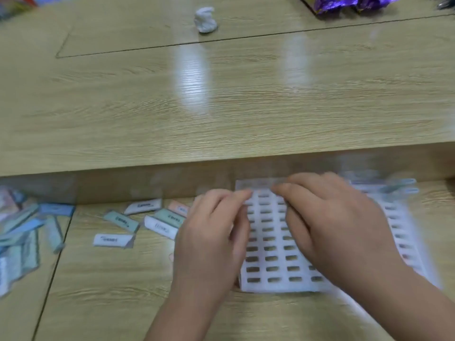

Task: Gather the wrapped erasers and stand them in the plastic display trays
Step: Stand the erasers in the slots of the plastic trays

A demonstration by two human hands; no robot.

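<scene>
Barely begun, I judge: tray (270, 264) slots empty, erasers (118, 219) loose at left; left hand (211, 232), right hand (337, 222) curled, grip unclear.

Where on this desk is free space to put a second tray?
The raised top is bare from the crumpled white paper to its near edge. Lower down, bare wood lies on the near side of the loose erasers, left of the left hand. Crowded: those erasers and the far-left pile.
</scene>
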